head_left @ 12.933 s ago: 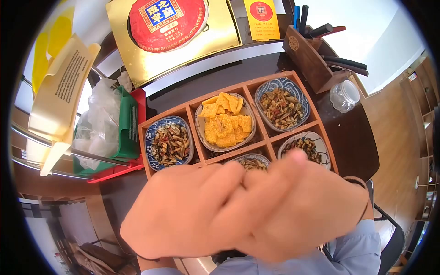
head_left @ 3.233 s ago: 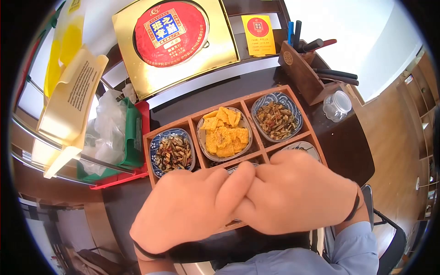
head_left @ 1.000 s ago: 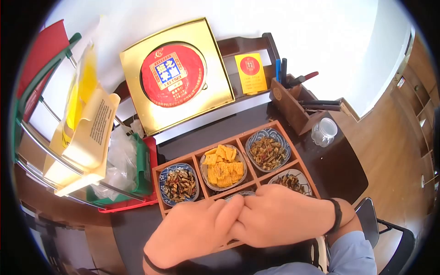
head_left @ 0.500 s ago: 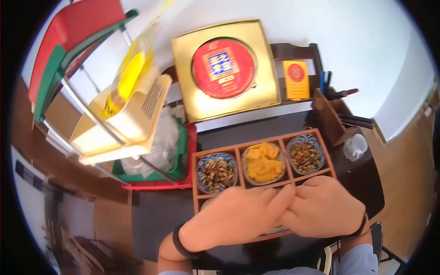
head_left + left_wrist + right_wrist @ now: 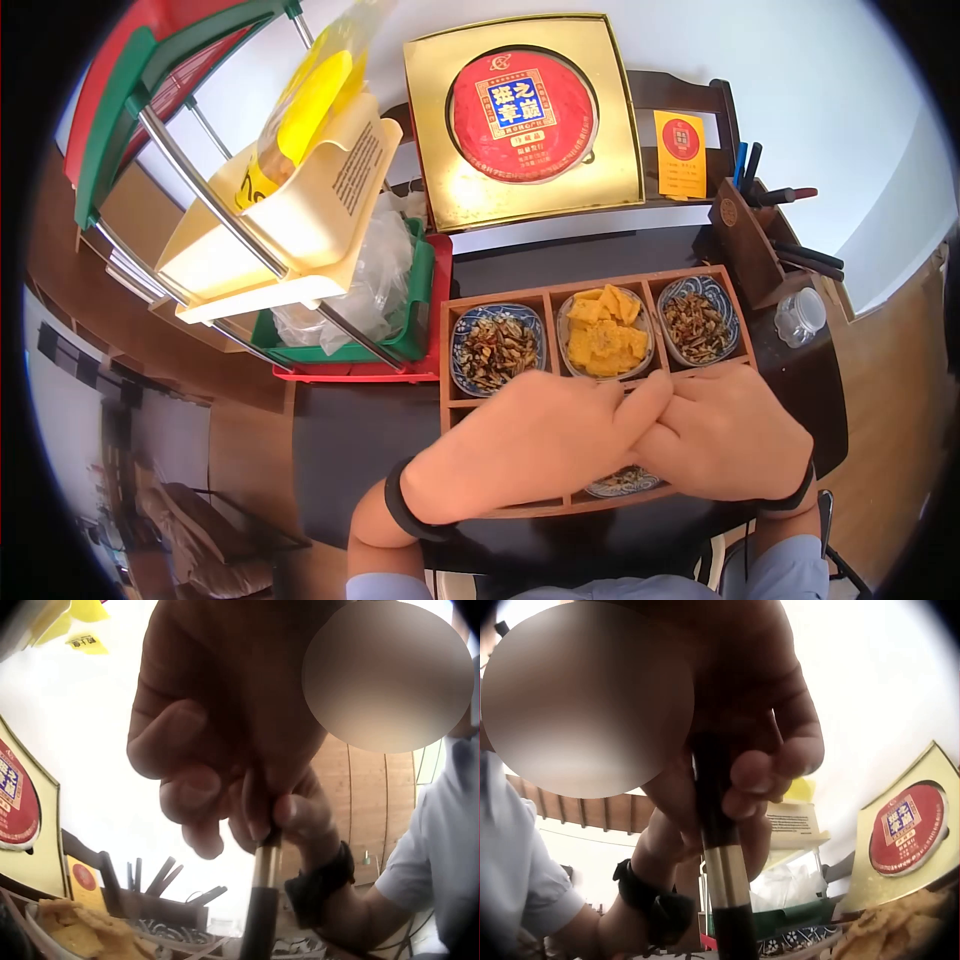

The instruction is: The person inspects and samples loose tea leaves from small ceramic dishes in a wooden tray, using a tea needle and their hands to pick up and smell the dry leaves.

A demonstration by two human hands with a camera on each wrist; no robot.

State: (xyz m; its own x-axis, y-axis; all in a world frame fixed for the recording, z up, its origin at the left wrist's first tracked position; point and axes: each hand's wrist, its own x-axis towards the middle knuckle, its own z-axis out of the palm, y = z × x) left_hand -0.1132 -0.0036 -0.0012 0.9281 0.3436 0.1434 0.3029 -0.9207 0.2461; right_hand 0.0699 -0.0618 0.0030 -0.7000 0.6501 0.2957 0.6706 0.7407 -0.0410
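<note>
In the head view my left hand (image 5: pixel 530 430) and my right hand (image 5: pixel 730 430) meet above a divided wooden box (image 5: pixel 540 510). Both wrist views show curled fingers pinching a dark stick (image 5: pixel 727 877) with a gold band, which points downward between the hands. From the head it is hidden behind them. Behind the hands, the back row holds a blue dish of dried mixed bits (image 5: pixel 497 348), a dish of yellow crisp-like pieces (image 5: pixel 605 335) and another patterned dish of dried bits (image 5: pixel 698 320). A front dish (image 5: pixel 620 482) shows partly beneath the hands.
A gold box with a red round package (image 5: pixel 520 115) stands at the back. To the left is a rack with a cream bin (image 5: pixel 290 230) and a green bin (image 5: pixel 415 300). A wooden pen holder (image 5: pixel 750 245) and clear jar (image 5: pixel 800 316) stand right.
The head view has turned left, so the table and hands sit farther right in the picture. Throughout, the hands stay together over the wooden box, and the dishes keep their places.
</note>
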